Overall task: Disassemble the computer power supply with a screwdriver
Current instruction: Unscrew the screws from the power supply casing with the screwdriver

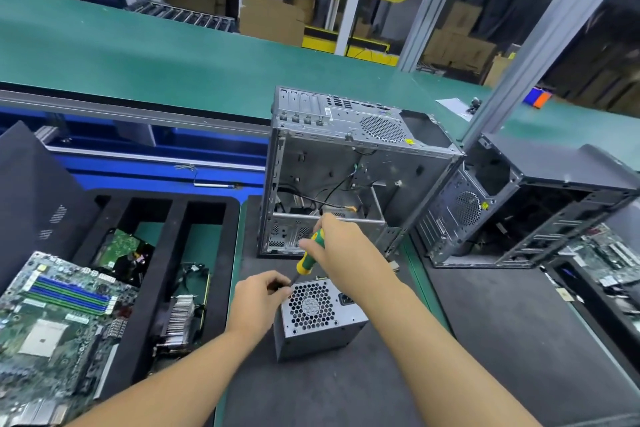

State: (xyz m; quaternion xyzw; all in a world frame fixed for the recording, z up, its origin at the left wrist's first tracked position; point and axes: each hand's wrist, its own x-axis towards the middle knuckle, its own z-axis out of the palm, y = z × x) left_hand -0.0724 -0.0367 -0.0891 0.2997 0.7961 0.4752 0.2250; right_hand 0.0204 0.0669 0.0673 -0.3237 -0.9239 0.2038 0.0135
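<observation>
A grey metal power supply [317, 321] stands on end on the dark mat, its honeycomb fan grille facing up. My right hand [337, 244] grips the green and yellow handle of a screwdriver [310, 255], which slants down and left toward the top left corner of the power supply. My left hand [259, 300] rests at that same corner, its fingertips pinched around the screwdriver's thin shaft near the tip. The tip itself is hidden by those fingers.
An empty silver computer case [346, 163] stands just behind the power supply. A dark case [526, 204] lies to the right. On the left, a black foam tray [173, 253] holds parts, with a motherboard [52, 319] in front of it. A green conveyor belt [173, 55] runs behind.
</observation>
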